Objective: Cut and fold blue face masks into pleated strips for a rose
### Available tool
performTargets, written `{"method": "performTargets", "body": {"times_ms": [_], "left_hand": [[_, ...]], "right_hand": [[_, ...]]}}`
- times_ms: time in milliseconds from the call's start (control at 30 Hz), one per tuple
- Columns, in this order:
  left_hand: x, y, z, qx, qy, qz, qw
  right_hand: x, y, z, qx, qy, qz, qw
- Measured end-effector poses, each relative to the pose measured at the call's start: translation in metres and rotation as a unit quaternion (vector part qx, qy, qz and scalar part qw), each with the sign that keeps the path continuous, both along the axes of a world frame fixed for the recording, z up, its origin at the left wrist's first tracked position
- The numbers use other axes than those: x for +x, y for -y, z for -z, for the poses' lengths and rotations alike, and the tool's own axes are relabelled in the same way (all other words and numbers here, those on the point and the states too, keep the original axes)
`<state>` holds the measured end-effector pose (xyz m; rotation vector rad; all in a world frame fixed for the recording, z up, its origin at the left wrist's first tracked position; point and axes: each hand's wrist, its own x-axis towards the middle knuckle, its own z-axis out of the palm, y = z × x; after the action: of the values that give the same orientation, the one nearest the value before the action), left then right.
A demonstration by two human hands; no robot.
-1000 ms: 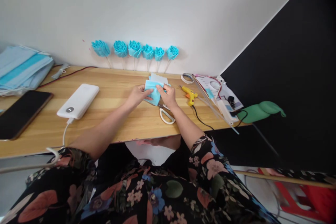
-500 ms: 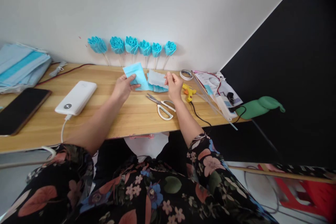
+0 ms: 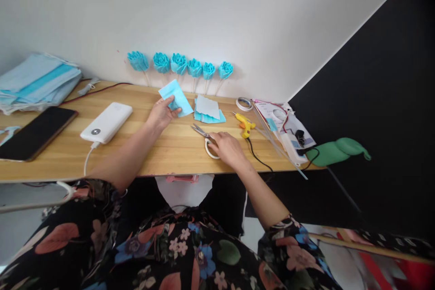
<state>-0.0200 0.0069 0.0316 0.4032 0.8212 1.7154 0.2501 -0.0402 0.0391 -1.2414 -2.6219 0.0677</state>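
head view: a light blue sheet (image 3: 176, 96) is pinched between thumb and fingers of the left hand (image 3: 162, 113) and held tilted just above the wooden desk (image 3: 163, 154), while the right hand (image 3: 227, 147) is laid loosely curled over the white handles of the scissors (image 3: 205, 137), whose blades lie open flat on the desk. a stack of cut blue pieces (image 3: 208, 110) is noted just beside the sheet, a yellow glue gun (image 3: 245, 123) near the right hand. risk judged: the thin sheet could be creased or cut crookedly because only one edge is gripped, and the open blades could nick a fingertip if grasped blindly.
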Motion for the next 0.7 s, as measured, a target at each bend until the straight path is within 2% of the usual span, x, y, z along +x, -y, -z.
{"method": "performTargets", "body": {"times_ms": [133, 233, 300, 400, 433, 500, 600, 700], "left_hand": [[-0.001, 0.000, 0.000, 0.000, 0.016, 0.001, 1.000], [-0.003, 0.000, -0.002, -0.013, 0.032, -0.008, 0.999], [-0.005, 0.000, -0.004, -0.018, 0.042, -0.011, 0.999], [-0.008, -0.002, -0.004, -0.010, 0.056, -0.010, 0.998], [-0.009, -0.002, -0.004, -0.007, 0.063, -0.013, 0.998], [-0.010, -0.003, -0.005, -0.006, 0.075, -0.019, 0.997], [-0.012, -0.004, -0.006, -0.009, 0.083, -0.025, 0.996], [-0.015, -0.005, -0.007, 0.001, 0.089, -0.029, 0.996]], "right_hand": [[-0.005, 0.000, 0.005, -0.031, -0.069, 0.030, 0.997], [0.000, -0.009, -0.002, -0.130, -0.185, 0.078, 0.971], [0.003, -0.015, -0.006, -0.241, -0.302, 0.083, 0.919], [-0.001, -0.017, -0.009, -0.407, -0.451, 0.031, 0.794], [-0.005, -0.016, -0.009, -0.443, -0.480, 0.013, 0.757], [-0.015, -0.013, -0.008, -0.485, -0.512, -0.009, 0.709], [-0.031, -0.011, -0.007, -0.507, -0.522, -0.045, 0.684], [-0.045, -0.017, -0.010, -0.489, -0.513, -0.065, 0.703]]}}
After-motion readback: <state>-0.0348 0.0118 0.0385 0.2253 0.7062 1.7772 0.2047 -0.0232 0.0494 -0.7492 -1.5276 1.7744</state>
